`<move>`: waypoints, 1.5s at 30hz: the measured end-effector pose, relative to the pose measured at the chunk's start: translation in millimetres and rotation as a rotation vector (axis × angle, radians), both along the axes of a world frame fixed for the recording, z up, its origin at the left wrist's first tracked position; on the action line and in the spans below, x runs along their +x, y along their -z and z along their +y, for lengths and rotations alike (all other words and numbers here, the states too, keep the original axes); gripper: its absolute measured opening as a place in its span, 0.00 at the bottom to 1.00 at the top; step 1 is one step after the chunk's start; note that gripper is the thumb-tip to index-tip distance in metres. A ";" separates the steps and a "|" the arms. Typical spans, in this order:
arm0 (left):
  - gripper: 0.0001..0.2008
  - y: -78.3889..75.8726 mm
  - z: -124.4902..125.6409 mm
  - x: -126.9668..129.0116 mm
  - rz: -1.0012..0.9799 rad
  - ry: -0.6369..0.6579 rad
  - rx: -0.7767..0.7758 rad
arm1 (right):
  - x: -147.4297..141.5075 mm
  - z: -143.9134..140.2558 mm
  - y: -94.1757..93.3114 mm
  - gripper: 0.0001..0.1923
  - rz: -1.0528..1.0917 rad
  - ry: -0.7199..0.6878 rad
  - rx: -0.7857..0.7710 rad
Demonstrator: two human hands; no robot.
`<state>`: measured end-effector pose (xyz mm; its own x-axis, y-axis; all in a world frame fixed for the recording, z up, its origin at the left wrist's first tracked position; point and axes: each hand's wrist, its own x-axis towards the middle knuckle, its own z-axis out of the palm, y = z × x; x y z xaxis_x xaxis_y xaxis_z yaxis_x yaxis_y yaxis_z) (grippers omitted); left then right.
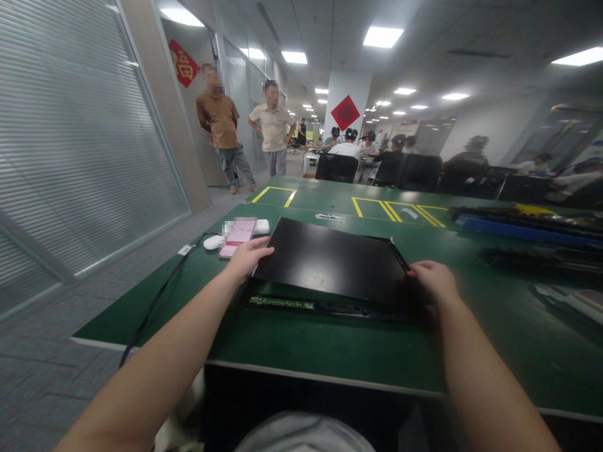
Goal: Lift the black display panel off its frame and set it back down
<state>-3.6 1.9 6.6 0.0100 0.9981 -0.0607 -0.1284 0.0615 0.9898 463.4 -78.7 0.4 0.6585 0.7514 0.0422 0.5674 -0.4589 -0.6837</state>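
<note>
Near the front edge of the green workbench (301, 348) we hold a black display panel (330, 257) by its two side edges, one hand to each. Our left hand (247, 257) curls its fingers over the panel's left edge, and our right hand (436, 280) grips the right edge near the panel's front corner, fingers closed on it. The panel sits tilted, its near edge raised a little above a dark frame (330, 307) beneath it, where a green circuit strip (281, 302) shows along the front; holding both sides likely keeps the thin sheet level and unbent. Toward the workbench's left edge, just beyond our left hand, lie a pink phone (238, 236) and a white mouse (213, 242), whose black cable (160, 295) drops over the left edge. Yellow tape outlines (396, 210) mark the far side.
</note>
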 end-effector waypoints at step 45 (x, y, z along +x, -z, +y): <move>0.12 6.1 0.1 -0.7 0.539 -0.044 0.108 | 7.2 9.1 16.4 0.10 0.272 -0.006 0.188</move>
<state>-4.3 2.0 0.5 -0.0358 0.9977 0.0572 0.3978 -0.0383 0.9167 470.6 -69.5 -16.0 0.6601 0.7512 0.0037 0.3548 -0.3075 -0.8829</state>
